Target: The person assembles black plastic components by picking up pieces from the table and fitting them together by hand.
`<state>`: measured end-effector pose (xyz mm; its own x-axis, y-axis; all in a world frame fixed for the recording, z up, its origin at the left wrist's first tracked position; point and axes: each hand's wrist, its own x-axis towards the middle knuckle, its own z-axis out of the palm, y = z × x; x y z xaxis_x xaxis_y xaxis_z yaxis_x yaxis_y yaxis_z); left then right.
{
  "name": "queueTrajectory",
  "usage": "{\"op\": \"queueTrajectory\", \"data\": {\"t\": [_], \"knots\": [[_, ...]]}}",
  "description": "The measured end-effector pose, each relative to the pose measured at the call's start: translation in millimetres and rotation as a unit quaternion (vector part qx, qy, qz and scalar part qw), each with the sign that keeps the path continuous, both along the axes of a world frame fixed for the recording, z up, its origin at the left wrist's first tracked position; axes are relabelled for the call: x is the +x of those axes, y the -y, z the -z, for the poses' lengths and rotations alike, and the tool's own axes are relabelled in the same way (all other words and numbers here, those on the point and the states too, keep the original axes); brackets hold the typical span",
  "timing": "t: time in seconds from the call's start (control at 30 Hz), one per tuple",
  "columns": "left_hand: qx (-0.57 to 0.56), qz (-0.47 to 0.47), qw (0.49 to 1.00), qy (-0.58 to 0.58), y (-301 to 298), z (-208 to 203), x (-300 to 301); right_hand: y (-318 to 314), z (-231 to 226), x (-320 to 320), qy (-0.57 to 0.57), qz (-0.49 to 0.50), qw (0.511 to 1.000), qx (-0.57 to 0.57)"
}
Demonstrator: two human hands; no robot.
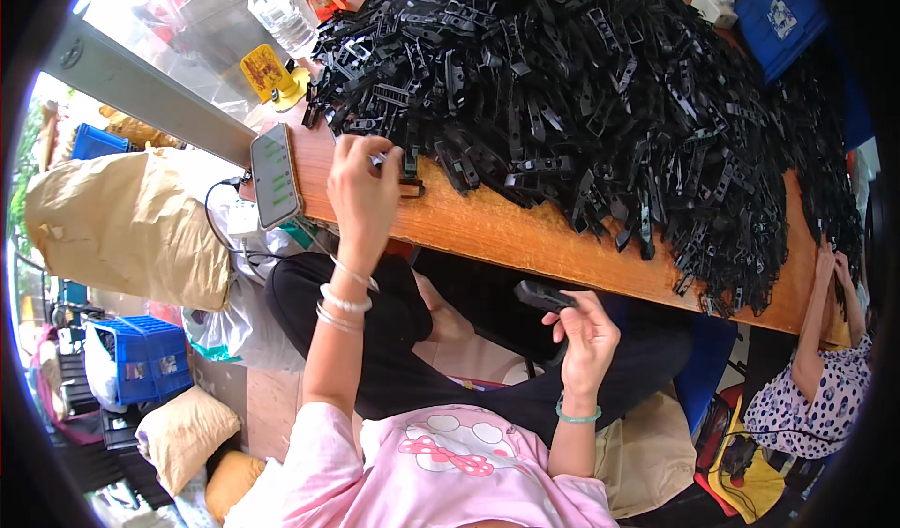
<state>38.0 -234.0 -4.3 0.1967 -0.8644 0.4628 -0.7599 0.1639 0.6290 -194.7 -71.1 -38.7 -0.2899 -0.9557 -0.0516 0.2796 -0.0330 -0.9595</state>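
Note:
A huge heap of black plastic parts [562, 88] covers most of the wooden table [487, 217]. My left hand [361, 191] is over the table's left part, at the heap's near left edge. Its fingers are bent and pinched together, with a small pale glint between them that is too small to name. Beside those fingertips a black plastic piece [411, 189] lies near the table edge. Lower and to the right, in front of the table and above my lap, my right hand [586, 336] grips a small black plastic part [544, 296] between thumb and fingers.
A phone [275, 176] with a cable lies at the table's left end. Beyond it stand a yellow holder [268, 74] and a water bottle [278, 11]. A blue crate [780, 17] is at the far right. Another person's hands [829, 270] touch the heap's right end.

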Motion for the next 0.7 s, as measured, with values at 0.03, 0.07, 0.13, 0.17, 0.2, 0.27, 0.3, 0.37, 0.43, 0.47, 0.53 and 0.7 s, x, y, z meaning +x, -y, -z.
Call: {"op": "queueTrajectory", "data": {"t": [0.03,0.07,0.13,0.17,0.2,0.27,0.3,0.37,0.43,0.47,0.53,0.7], "knots": [[-0.004,-0.004,1.0,0.003,10,1,11,1,2,4,0.006,-0.028,1.0,0.009],[0.001,-0.012,0.998,0.058,19,7,18,0,3,6,0.009,-0.054,0.998,0.02],[0.007,-0.018,0.993,0.113,29,13,25,1,5,10,0.009,-0.064,0.998,0.022],[0.017,-0.016,0.992,0.121,31,14,26,1,6,11,0.013,-0.07,0.997,0.028],[0.028,-0.014,0.991,0.129,33,15,27,1,7,12,0.016,-0.077,0.996,0.034],[0.013,-0.007,0.995,0.099,32,15,29,1,8,11,0.017,-0.073,0.996,0.037],[-0.003,-0.002,0.998,0.068,32,14,30,2,10,10,0.013,-0.075,0.996,0.035],[0.012,0.001,0.996,0.083,23,15,37,4,12,7,0.009,-0.076,0.996,0.034],[0.033,0.023,0.993,0.115,8,11,37,3,13,7,0.02,-0.073,0.996,0.044],[0.033,0.022,0.992,0.116,7,12,38,4,13,7,0.021,-0.075,0.996,0.044],[0.016,0.101,0.983,0.15,6,14,41,5,13,8,0.023,-0.086,0.995,0.049],[-0.002,0.166,0.962,0.215,9,8,50,5,18,10,0.03,-0.094,0.994,0.047]]}}
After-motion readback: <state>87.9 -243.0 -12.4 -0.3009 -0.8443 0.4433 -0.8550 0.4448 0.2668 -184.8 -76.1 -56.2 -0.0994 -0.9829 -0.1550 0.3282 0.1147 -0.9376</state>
